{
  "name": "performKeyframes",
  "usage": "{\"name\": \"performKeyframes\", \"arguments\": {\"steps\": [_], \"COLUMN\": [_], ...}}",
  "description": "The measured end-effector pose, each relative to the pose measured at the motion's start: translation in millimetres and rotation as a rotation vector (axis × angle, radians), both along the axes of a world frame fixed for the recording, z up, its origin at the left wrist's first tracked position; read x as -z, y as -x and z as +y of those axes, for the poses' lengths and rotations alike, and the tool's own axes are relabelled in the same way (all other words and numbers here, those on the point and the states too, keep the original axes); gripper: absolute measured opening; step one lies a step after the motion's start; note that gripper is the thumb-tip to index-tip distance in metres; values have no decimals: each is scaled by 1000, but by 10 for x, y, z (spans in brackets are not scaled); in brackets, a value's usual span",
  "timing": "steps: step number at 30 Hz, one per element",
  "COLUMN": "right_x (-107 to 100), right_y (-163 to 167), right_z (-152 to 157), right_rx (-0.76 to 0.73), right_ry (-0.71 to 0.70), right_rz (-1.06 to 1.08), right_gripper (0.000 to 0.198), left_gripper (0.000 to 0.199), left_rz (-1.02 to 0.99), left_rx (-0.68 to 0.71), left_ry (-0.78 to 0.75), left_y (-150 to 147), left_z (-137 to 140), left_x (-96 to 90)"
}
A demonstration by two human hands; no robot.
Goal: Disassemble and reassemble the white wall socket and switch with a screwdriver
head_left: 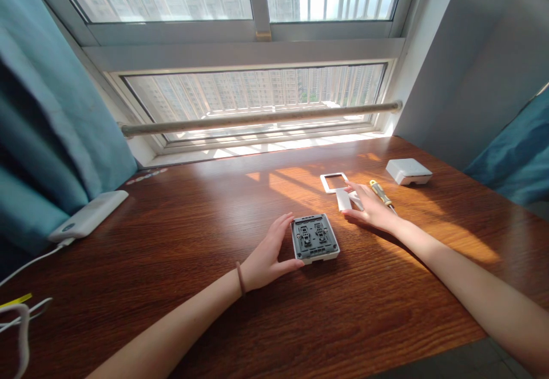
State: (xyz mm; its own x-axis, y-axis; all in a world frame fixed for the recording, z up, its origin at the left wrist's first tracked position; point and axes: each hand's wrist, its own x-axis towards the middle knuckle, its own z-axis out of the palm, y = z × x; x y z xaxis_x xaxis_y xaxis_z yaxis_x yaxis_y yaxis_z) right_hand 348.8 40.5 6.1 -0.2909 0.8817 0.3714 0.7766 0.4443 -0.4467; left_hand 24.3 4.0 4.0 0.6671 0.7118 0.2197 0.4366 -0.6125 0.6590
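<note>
A square wall switch (315,239) with its dark grey inner mechanism exposed sits on the wooden table in a white base. My left hand (270,253) holds it at its left side, thumb at the near corner and fingers at the far corner. Farther right, my right hand (373,207) has thumb and fingers at the two ends of a white switch rocker (342,200). A second white piece lies partly hidden under that hand. Just beyond the fingertips lies a white square frame (329,189). A screwdriver (380,192) with a yellowish handle rests behind the right hand.
A closed white box-like switch (409,170) stands at the table's right rear. At the left, a white power bank (89,215) has a cable plugged in, near blue curtains (55,93). More cables (21,322) lie at the left edge. A rail (257,119) crosses the window behind the table.
</note>
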Motion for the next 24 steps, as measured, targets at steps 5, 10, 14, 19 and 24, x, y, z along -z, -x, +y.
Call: {"name": "performKeyframes", "arguments": {"steps": [5, 10, 14, 19, 24], "right_x": [-115, -237, -276, -208, -156], "right_y": [364, 809, 982, 1012, 1016], "right_z": [-292, -644, -707, -671, -696], "right_rx": [-104, -309, -383, -310, -303], "right_ry": [-85, -219, -250, -230, -206], "right_rz": [270, 260, 207, 225, 276], "right_gripper": [76, 75, 66, 72, 74], "left_gripper": [89, 82, 67, 76, 64], "left_rz": [-34, -135, -188, -170, -103], "left_rx": [-28, -18, -24, -62, -28], "left_ry": [-38, 5, 37, -67, -195], "left_y": [-34, -121, -131, -76, -102], "left_z": [-16, -127, -179, -120, -102], "left_x": [-62, -198, -234, -236, -246]}}
